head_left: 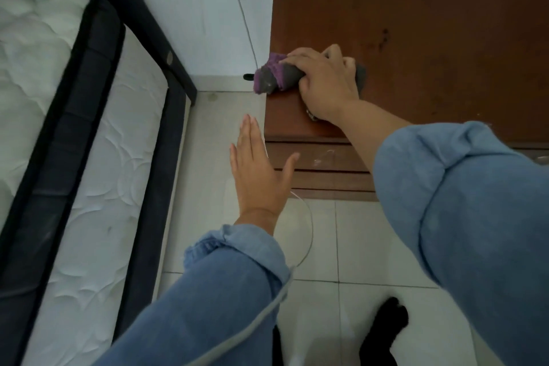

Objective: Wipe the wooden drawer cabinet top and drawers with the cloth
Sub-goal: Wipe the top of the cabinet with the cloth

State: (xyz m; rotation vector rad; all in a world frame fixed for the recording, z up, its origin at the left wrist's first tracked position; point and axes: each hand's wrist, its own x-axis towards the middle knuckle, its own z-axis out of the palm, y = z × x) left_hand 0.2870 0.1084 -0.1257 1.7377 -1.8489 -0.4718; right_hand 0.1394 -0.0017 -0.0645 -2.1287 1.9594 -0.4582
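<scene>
The right hand (pixel 325 85) gripped the cloth (pixel 274 76) — a bunched purple and grey roll — and pressed it on the cabinet top (pixel 416 24) near the front left corner. The roll's long axis ran left to right, its free end pointing toward the top's left edge. The left hand (pixel 258 169) hung flat, fingers straight, holding nothing, just beside the cabinet's left side, above the tiled floor (pixel 350 241) — level with the drawers (pixel 326 169).

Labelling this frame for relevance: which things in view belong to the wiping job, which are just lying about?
Job:
- cloth, gripped by the right hand
- cabinet top
- drawers
- left hand, open, holding nothing

Lying about:
- bed
- charger and cable at the wall
</scene>
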